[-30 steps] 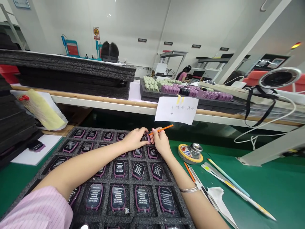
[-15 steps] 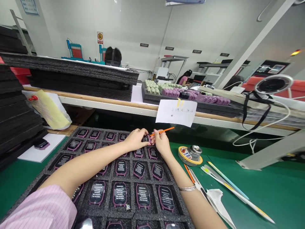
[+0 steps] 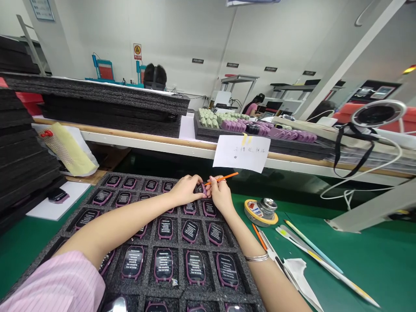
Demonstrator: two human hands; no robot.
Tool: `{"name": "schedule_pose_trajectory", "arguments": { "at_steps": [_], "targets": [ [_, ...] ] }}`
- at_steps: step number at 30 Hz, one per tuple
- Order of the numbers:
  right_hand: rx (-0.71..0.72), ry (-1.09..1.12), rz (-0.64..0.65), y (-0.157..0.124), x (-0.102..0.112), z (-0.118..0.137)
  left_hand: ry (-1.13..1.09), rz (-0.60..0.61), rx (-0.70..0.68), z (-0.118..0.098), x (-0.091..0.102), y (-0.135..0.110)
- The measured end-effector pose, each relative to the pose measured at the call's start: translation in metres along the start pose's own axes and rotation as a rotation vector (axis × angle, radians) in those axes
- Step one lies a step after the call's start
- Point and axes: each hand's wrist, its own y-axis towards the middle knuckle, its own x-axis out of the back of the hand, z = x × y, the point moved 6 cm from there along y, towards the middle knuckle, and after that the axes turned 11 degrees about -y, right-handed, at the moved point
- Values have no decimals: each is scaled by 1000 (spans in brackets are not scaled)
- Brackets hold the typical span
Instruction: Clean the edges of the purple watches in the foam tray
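Only the view has drifted slightly since the earlier frame; the left hand [image 3: 186,190] and right hand [image 3: 221,195] are held as before, close together. A small purple-framed device [image 3: 200,188] is pinched between them, at 12 o'clock over the black foam tray [image 3: 177,229]. An orange stick [image 3: 224,178] is gripped in the right hand, its tip at the device. A tape roll [image 3: 260,212] is placed at 3 o'clock on the green surface [image 3: 357,260].
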Motion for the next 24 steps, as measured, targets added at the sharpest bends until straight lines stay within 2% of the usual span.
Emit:
{"name": "schedule_pose_trajectory", "arguments": {
  "at_steps": [7,13,17,20,24],
  "targets": [
    [2,-13,10,1,0,0,85,10,20,-6,2,-1],
    [2,4,-9,1,-1,-2,245,11,64,-8,14,-7],
    [10,31,-47,1,3,-5,265,120,-15,-7,23,-14],
    [38,64,-78,-2,9,-5,236,155,-74,-3,36,-23],
    [85,85,16,-5,0,7,152,137,-125,3,49,-37]
  ]
}}
